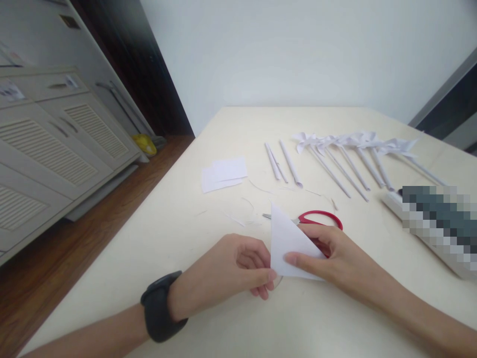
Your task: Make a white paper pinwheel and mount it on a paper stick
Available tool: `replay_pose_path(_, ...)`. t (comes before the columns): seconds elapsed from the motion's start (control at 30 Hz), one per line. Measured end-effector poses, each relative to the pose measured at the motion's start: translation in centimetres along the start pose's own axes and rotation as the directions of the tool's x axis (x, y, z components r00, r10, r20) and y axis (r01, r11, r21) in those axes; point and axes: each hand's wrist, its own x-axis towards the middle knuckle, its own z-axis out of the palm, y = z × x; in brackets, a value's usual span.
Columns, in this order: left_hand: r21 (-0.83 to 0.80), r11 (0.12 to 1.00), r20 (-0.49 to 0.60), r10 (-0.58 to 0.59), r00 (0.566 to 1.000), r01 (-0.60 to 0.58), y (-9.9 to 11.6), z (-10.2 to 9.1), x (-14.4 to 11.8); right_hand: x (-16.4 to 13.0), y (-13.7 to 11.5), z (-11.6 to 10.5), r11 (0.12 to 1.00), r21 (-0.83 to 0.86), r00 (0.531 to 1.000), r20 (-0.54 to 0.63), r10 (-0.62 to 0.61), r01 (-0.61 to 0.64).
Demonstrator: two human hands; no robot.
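Between my two hands is a white sheet of paper folded into a triangle, its tip pointing up and away from me. My left hand, with a black watch on the wrist, pinches the lower left corner between thumb and fingers. On the other side, my right hand grips the paper with the thumb in front and the fingers behind. Just beyond the paper lies a pair of scissors with red handles, partly hidden by the paper and my right hand.
White paper squares lie overlapped at left on the table. Rolled paper sticks and several paper pinwheels on sticks lie farther back. Thin paper scraps are scattered in the middle. A long white object, partly pixelated, lies right.
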Motion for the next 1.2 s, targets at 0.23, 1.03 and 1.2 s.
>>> replay_pose_path(0.23,0.047,0.999,-0.065,0.022,0.998,-0.019,0.3,0.1,-0.2,0.0,0.0,-0.6,0.996,0.089,1.0,0.014,0.022,-0.023)
replay_pose_path(1.03,0.129,0.991,-0.161,0.047,0.986,-0.026,1.8,-0.2,-0.5,0.1,-0.2,-2.2,0.999,-0.027,0.995,-0.091,-0.044,0.042)
replay_pose_path(1.2,0.067,0.995,-0.231,0.085,0.969,-0.071,1.3,-0.2,-0.4,0.0,0.3,-2.7,1.0,-0.003,0.998,-0.061,-0.007,0.007)
